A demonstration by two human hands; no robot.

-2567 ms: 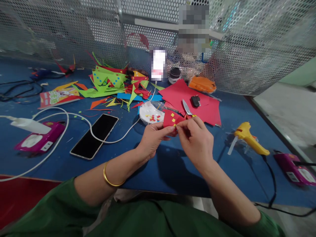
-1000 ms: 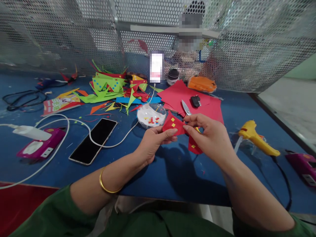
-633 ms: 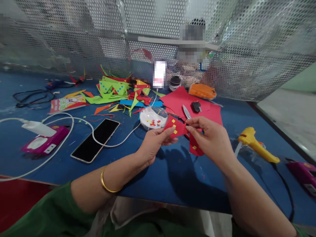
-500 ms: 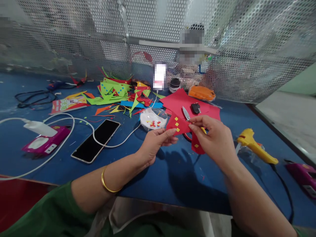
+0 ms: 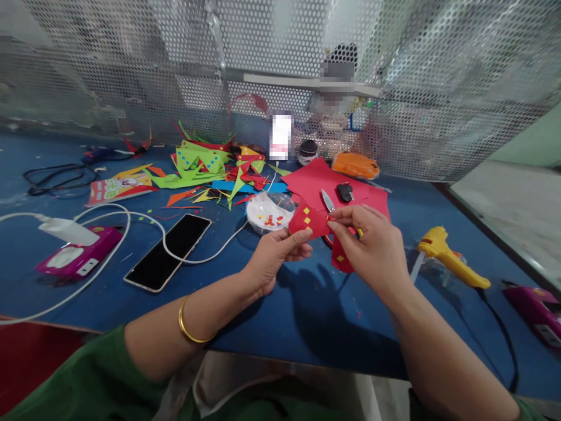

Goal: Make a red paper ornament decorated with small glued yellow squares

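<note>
A red paper piece (image 5: 316, 223) with small yellow diamonds hangs between my two hands above the blue table. My left hand (image 5: 280, 257) pinches its left end between thumb and fingers. Further right, my right hand (image 5: 370, 242) grips the same paper with thumb and forefinger; its lower part, with one yellow diamond, hangs below that hand. Just behind lie scissors (image 5: 328, 201), their handles partly hidden by the paper and my right hand. Beyond my left hand stands a clear bowl (image 5: 256, 207) holding small red and yellow bits.
Red sheets (image 5: 322, 175) with a black key fob (image 5: 345, 192) lie behind. Coloured paper scraps (image 5: 197, 161) and a phone (image 5: 169, 251) under a white cable are left. A yellow glue gun (image 5: 453, 257) is right. Behind a perforated screen (image 5: 280, 52) a person is partly visible.
My right hand has shifted slightly left relative to my left hand, and the hanging part of the red paper with it. The whole view has moved a little.
</note>
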